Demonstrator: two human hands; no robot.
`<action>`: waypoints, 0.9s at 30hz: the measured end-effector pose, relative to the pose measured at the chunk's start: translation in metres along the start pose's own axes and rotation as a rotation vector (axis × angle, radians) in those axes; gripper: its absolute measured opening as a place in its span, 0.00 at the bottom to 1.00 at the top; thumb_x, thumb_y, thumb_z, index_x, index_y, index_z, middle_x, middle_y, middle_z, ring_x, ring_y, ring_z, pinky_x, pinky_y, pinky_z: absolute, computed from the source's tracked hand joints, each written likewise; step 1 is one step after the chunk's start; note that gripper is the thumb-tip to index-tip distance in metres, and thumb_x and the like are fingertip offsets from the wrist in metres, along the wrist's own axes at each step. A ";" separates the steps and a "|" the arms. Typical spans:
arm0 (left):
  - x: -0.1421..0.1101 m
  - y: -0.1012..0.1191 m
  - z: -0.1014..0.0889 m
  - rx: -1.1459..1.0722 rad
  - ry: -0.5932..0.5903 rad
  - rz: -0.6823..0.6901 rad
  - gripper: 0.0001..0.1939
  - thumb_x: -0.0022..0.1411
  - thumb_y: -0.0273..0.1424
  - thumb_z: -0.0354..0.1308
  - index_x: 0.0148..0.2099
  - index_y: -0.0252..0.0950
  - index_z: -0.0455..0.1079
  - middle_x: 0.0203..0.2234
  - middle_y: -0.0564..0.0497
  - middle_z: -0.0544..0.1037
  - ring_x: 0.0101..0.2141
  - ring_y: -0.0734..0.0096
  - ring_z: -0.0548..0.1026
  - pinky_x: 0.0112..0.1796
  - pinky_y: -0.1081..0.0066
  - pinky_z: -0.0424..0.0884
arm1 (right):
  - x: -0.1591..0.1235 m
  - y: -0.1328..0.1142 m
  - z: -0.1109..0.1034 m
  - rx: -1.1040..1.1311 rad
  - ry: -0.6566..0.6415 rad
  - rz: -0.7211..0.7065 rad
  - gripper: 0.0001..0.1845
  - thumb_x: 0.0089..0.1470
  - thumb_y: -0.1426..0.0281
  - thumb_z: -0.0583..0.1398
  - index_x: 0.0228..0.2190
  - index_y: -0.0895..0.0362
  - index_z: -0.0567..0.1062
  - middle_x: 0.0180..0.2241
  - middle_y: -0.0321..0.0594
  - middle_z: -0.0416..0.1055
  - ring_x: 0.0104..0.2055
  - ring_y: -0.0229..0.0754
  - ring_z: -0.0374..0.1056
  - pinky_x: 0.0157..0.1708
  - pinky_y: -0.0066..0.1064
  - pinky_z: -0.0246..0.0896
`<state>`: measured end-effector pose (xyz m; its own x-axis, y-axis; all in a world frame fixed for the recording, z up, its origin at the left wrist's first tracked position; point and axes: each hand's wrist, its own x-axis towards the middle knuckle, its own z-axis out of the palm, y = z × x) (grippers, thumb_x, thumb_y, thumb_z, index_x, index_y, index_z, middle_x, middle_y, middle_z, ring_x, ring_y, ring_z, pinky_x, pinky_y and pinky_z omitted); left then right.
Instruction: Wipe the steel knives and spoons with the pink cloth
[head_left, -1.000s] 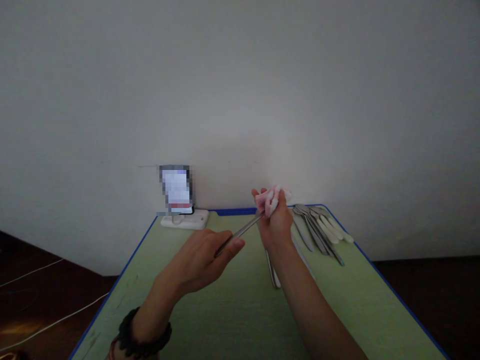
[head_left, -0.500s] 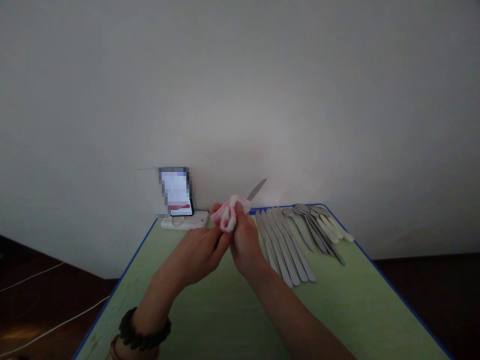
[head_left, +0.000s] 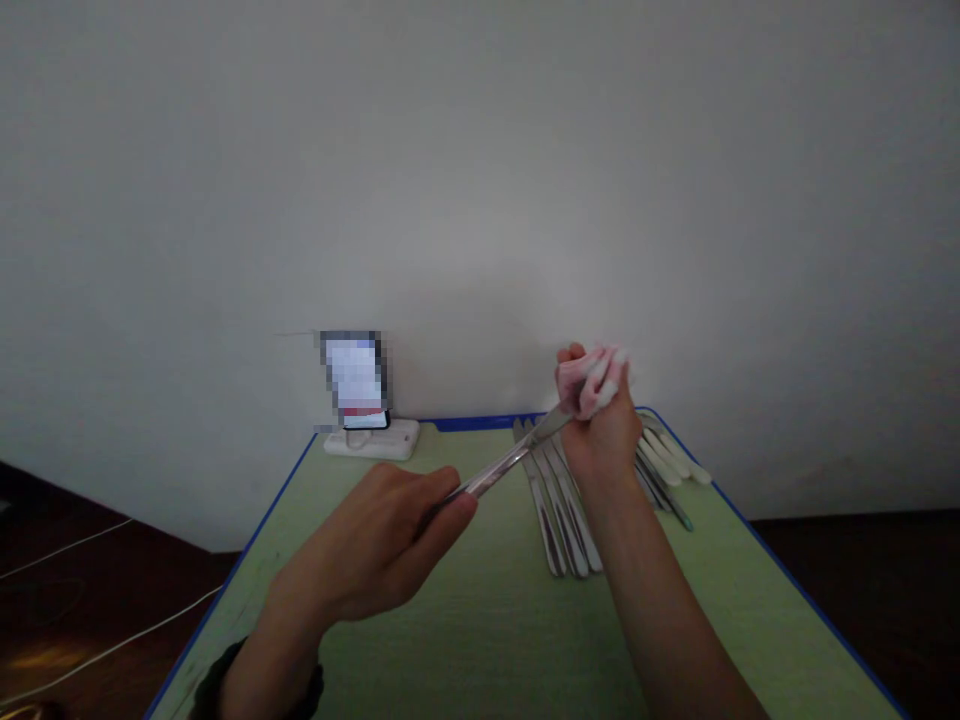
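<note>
My left hand (head_left: 379, 545) is closed around the handle of a steel table knife (head_left: 504, 465), which points up and to the right above the green table (head_left: 465, 640). My right hand (head_left: 600, 430) is closed on a pink and white cloth (head_left: 592, 378) bunched around the knife's tip. Behind and below the hands, several more knives (head_left: 559, 510) lie side by side on the table.
Spoons and pale-handled cutlery (head_left: 664, 465) lie at the table's far right, partly behind my right wrist. A phone on a white stand (head_left: 367, 438) sits at the far left edge against the wall. The table has a blue rim (head_left: 480, 423). White cables (head_left: 97, 650) run across the dark floor on the left.
The cloth hand slid from near the knife's handle up and right to the blade tip. My left hand drew back toward me with the handle.
</note>
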<state>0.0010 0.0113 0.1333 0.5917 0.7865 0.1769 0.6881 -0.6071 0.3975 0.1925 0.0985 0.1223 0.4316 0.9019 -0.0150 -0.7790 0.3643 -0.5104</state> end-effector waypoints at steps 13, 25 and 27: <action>0.020 -0.018 0.020 0.125 0.208 -0.091 0.13 0.67 0.31 0.39 0.31 0.38 0.60 0.16 0.54 0.67 0.17 0.71 0.65 0.23 0.70 0.51 | -0.072 0.060 0.006 -0.267 -0.297 0.313 0.24 0.53 0.50 0.55 0.27 0.59 0.76 0.26 0.42 0.76 0.33 0.43 0.74 0.35 0.32 0.67; 0.003 -0.006 -0.003 0.101 0.023 -0.034 0.18 0.70 0.35 0.38 0.28 0.38 0.57 0.17 0.59 0.59 0.18 0.75 0.60 0.24 0.70 0.49 | -0.010 0.026 -0.005 -0.143 -0.050 0.140 0.15 0.57 0.60 0.55 0.29 0.58 0.73 0.24 0.35 0.73 0.33 0.40 0.74 0.32 0.31 0.69; 0.001 -0.005 -0.005 0.056 0.004 -0.019 0.18 0.70 0.35 0.38 0.28 0.38 0.57 0.17 0.59 0.58 0.18 0.75 0.59 0.24 0.70 0.49 | 0.000 0.019 -0.006 -0.115 -0.003 0.083 0.15 0.59 0.61 0.54 0.30 0.58 0.72 0.26 0.37 0.75 0.32 0.38 0.74 0.33 0.30 0.69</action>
<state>-0.0036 0.0152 0.1360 0.5765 0.7986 0.1729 0.7218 -0.5969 0.3503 0.1807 0.1040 0.1072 0.3666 0.9285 -0.0585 -0.7543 0.2598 -0.6029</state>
